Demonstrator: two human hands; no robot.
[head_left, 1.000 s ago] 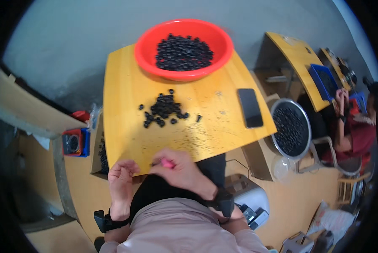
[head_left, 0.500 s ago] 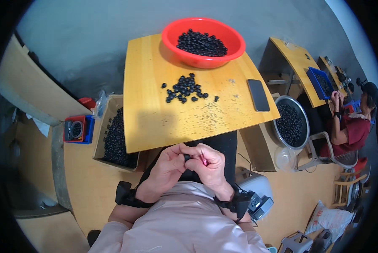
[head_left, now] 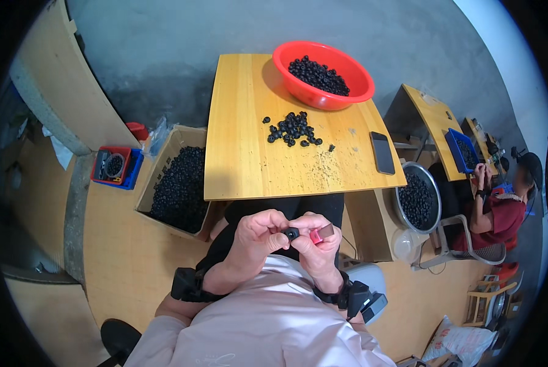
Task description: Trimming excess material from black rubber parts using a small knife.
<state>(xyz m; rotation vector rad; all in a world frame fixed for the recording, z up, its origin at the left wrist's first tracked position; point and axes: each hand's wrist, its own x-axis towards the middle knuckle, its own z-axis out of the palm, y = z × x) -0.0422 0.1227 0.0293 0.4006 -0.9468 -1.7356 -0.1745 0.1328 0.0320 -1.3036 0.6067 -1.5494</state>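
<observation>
In front of my body, just off the table's near edge, my left hand (head_left: 254, 240) pinches a small black knob-like part (head_left: 292, 233), its end with a dark hole facing up. Close against it, my right hand (head_left: 318, 255) is closed round a small tool (head_left: 315, 237), pink-red with a flat brownish piece sticking out; its exact kind I cannot make out. The fingertips of both hands meet near the black part. On the yellow table (head_left: 243, 165) lies a loose pile of similar black parts (head_left: 292, 127), with dark crumbs scattered nearer me.
A red basin (head_left: 365, 92) of black parts stands at the table's back. A phone (head_left: 382, 153) lies at the right edge. A filled cardboard box (head_left: 144, 199) is left, a metal bowl (head_left: 436, 214) right. Another person (head_left: 497, 214) sits further right with a blue tray (head_left: 451, 147).
My view has shifted, so the table sits further right. The black part has turned, showing its holed end. My right hand has opened out slightly, revealing more of the pink-red tool.
</observation>
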